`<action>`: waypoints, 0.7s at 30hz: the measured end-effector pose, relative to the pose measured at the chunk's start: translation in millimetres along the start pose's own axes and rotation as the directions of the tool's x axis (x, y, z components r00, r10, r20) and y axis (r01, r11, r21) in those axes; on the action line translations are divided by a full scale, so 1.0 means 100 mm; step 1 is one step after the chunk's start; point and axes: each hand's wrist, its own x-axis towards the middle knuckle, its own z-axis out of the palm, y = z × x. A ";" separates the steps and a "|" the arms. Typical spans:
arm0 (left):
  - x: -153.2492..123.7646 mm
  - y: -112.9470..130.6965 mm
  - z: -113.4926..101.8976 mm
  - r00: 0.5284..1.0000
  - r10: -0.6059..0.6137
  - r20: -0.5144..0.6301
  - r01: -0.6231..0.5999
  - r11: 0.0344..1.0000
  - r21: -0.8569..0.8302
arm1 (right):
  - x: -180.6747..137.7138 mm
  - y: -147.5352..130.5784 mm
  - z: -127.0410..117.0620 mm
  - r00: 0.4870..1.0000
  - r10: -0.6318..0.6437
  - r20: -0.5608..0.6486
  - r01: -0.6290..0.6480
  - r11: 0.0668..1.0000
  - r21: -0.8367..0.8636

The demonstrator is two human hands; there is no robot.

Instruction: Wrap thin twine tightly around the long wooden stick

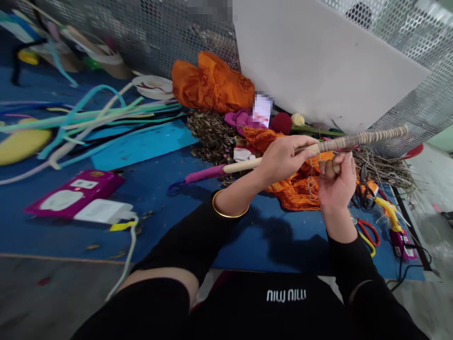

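My left hand (288, 158) is closed round a long wooden stick (244, 165), held slantwise above the table. Twine (368, 137) is wound closely about the stick's right part, and its left end has a pink grip (205, 174) with a blue loop (176, 188). Just below the wound part, my right hand (338, 182) has its fingers curled and pinched, seemingly on a thin string (311, 186) that dangles in loose loops between the hands. The fingertips partly hide what they pinch. Crumpled orange cloth (297, 191) lies beneath both hands.
Red-and-yellow scissors (370, 233) and a yellow glue gun (389, 212) lie at right, by dry twigs (385, 170). Leftward are foam-like coloured strips (106, 113), a purple box (74, 191) with a white plug and cable. A white board (318, 56) leans behind, near a phone (262, 111).
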 end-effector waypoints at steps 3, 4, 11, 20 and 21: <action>0.01 0.00 0.00 1.000 -0.011 0.011 0.011 1.000 0.015 | -0.10 0.00 0.08 0.986 -0.168 0.016 0.168 0.973 -0.157; 0.01 0.01 0.00 1.000 -0.026 0.014 0.026 1.000 0.016 | -0.13 0.00 0.10 0.980 -0.196 0.023 0.197 0.964 -0.180; -0.02 -0.01 0.16 0.997 -0.072 0.005 0.070 0.976 0.204 | -0.11 -0.06 0.05 0.996 -0.092 0.022 0.095 0.971 -0.221; 0.00 -0.06 0.12 0.992 -0.107 0.068 0.078 0.941 0.329 | -0.03 -0.08 0.00 0.987 -0.078 0.141 0.120 0.940 -0.320; 0.00 -0.05 0.10 0.990 -0.113 0.086 0.079 0.941 0.330 | -0.03 -0.11 -0.01 0.976 -0.110 0.187 0.171 0.923 -0.345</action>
